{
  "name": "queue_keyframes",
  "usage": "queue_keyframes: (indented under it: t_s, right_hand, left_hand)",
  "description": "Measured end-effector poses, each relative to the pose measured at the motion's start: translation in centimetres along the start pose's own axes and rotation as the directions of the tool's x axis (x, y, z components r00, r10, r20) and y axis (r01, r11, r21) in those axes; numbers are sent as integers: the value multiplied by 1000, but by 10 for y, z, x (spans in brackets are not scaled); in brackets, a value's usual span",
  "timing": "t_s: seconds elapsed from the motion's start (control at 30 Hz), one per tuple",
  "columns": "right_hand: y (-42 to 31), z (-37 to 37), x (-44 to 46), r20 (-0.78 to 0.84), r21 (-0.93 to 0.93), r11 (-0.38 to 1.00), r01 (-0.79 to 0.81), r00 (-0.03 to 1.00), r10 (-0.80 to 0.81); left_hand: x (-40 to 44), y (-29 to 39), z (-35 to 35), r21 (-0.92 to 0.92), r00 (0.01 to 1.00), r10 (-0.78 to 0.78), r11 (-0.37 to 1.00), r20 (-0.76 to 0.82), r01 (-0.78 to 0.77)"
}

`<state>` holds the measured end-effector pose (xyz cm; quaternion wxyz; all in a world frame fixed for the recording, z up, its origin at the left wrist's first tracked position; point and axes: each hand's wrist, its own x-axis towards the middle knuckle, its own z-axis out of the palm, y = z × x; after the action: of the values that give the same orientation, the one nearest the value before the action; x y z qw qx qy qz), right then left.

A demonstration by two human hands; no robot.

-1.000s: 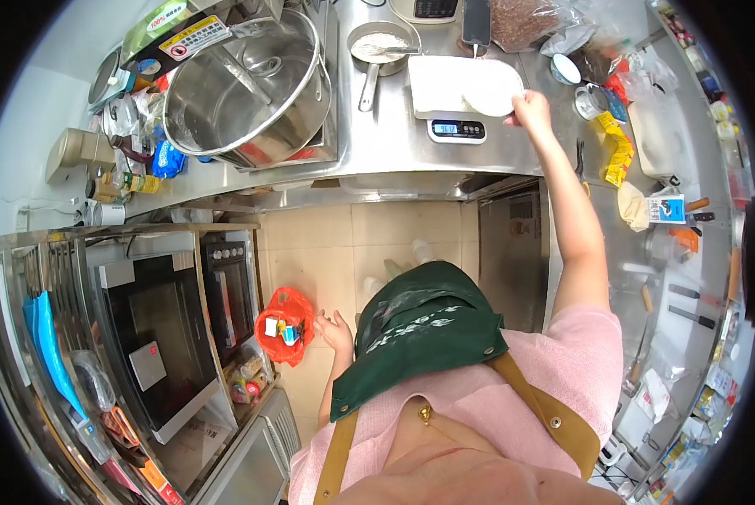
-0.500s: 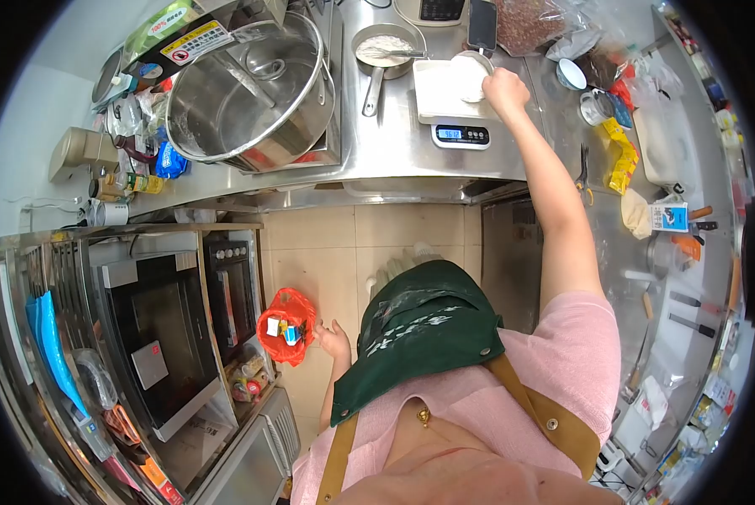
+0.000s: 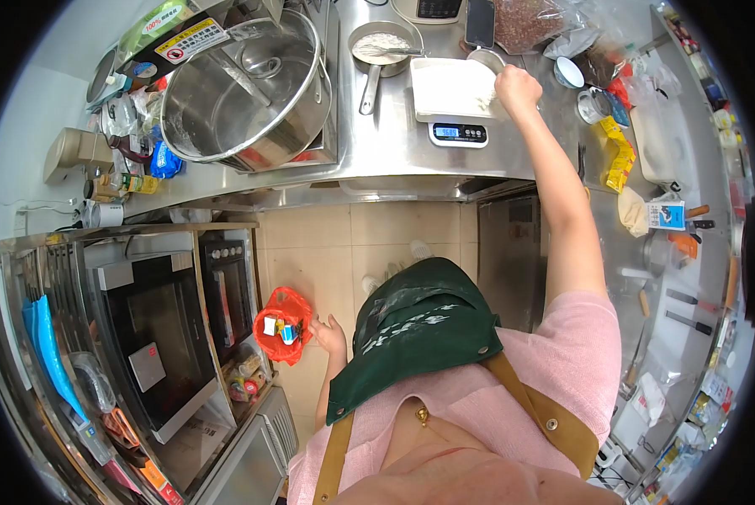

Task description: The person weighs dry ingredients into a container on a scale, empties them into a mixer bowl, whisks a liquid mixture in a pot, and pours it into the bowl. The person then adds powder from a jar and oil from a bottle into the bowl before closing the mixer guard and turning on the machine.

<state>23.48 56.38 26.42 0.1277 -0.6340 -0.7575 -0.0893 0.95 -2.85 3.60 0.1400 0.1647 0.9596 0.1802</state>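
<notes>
My right hand [image 3: 519,91] is closed on a round metal scoop [image 3: 487,61], tilted over the right side of a white tray [image 3: 432,87] that holds white powder. The tray rests on a digital scale [image 3: 458,135] with a lit blue display. Just left of the tray stands a metal saucepan [image 3: 372,77] with white powder and a whisk in it. Low at my side, my left hand [image 3: 331,336] is empty with fingers apart, beside a red bag [image 3: 282,352] holding small packages.
A large steel mixing bowl [image 3: 184,126] stands on the counter at left. Behind the tray lies a phone [image 3: 480,23]. On the right counter are a small bowl [image 3: 568,72], a yellow package [image 3: 618,158] and knives [image 3: 691,323]. An oven [image 3: 154,328] is at lower left.
The scoop moved from over the tray's right edge inward, then back a little to the right and tipped. The number on the scale display has changed. My left hand has hardly moved.
</notes>
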Motion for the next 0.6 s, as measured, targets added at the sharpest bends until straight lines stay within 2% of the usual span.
queue_keyframes:
  t_s: [0.17, 0.27, 0.37, 0.6]
  right_hand:
    - [10, -4, 4, 11, 2, 997, -77, 997, 77]
    - [21, 4, 10, 2, 39, 974, -223, 975, 223]
    - [29, -14, 15, 290, 160, 907, -389, 897, 333]
    - [56, -4, 19, 398, 288, 825, -486, 844, 359]
  left_hand:
    - [3, 7, -6, 0, 1000, -19, 1000, 4, 19]
    - [5, 5, -7, 6, 1000, -19, 1000, 0, 19]
    - [3, 1, -7, -14, 1000, -7, 1000, -17, 7]
    - [0, 3, -5, 5, 1000, -22, 1000, -7, 22]
